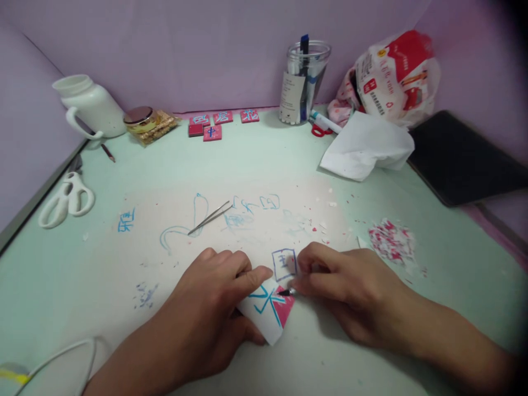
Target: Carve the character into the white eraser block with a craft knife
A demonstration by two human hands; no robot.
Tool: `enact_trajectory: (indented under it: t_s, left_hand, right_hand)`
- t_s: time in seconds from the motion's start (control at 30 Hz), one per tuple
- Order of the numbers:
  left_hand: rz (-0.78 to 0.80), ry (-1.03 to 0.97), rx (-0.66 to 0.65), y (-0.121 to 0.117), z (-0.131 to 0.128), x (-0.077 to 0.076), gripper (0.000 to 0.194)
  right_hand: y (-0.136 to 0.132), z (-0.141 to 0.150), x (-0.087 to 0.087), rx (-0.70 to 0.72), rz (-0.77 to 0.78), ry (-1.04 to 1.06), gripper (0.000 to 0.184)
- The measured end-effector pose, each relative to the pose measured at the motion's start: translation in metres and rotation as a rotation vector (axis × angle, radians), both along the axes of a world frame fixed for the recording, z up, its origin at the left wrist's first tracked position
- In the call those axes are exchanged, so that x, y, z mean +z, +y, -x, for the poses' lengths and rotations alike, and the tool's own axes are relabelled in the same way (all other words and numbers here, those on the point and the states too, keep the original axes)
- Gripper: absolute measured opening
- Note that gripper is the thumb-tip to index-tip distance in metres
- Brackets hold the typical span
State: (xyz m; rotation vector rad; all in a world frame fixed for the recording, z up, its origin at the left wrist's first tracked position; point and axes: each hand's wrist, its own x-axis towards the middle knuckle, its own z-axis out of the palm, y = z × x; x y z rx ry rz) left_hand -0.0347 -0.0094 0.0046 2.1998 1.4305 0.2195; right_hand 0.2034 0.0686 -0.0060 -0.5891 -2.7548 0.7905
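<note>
My left hand (223, 297) grips a small square white block (266, 324) between thumb and fingers, near the table's front edge. Blue strokes are drawn across its top, and its right corner is pink where the white has been cut away. My right hand (346, 291) is closed around a craft knife (289, 292), mostly hidden by the fingers. The knife's dark tip rests on the block beside the blue lines. Just behind the block, a character inside a blue square (284, 264) is drawn on the pale work surface.
Tweezers (208, 218) lie beyond my left hand. White-handled scissors (68, 201) are at the left. A heap of pink and white shavings (391, 241) lies at the right. Behind stand carved pink tiles (212, 133), a pen jar (293, 99) and a white mug (93, 104); crumpled paper (367, 146) lies near a tablet (466, 157).
</note>
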Motion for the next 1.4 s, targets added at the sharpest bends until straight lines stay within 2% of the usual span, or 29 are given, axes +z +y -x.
enact_trajectory:
  t_s: [0.1,0.33,0.53,0.73,0.83,0.97,1.03,1.13,1.27,1.4]
  left_hand:
    - [0.002,-0.004,-0.001,0.000,-0.001,0.001,0.052]
    - [0.031,0.017,0.016,0.001,-0.004,0.004,0.039]
    - [0.005,0.000,0.009,0.000,-0.002,0.002,0.052]
    - [-0.020,-0.001,0.014,0.002,-0.001,0.000,0.057]
    - [-0.019,-0.003,0.020,0.002,0.000,-0.001,0.055]
    - [-0.018,-0.010,0.049,0.002,-0.003,-0.001,0.052]
    - [-0.044,0.002,0.079,0.000,-0.005,-0.003,0.051]
    - [-0.127,0.008,0.105,-0.002,-0.008,-0.007,0.054]
    - [-0.188,-0.007,0.116,-0.006,-0.008,-0.012,0.058]
    - [-0.161,-0.048,0.129,-0.008,-0.007,-0.012,0.058]
  right_hand:
    - [0.002,0.001,0.002,0.027,0.046,-0.017,0.034]
    - [0.002,0.003,0.008,-0.017,0.134,-0.066,0.029]
    - [0.003,0.005,0.011,-0.030,0.224,-0.093,0.025]
    - [0.008,0.008,0.014,-0.066,0.297,-0.105,0.019]
    - [0.008,0.006,0.012,-0.084,0.371,-0.048,0.013]
    - [0.005,0.003,0.008,-0.184,0.449,0.122,0.008]
    - [0.001,0.004,0.006,-0.246,0.391,0.191,0.013]
    - [-0.006,0.009,0.003,-0.304,0.198,0.244,0.019]
    - [-0.016,0.020,-0.001,-0.272,-0.064,0.274,0.036]
    - [-0.020,0.028,-0.005,-0.262,-0.156,0.216,0.041]
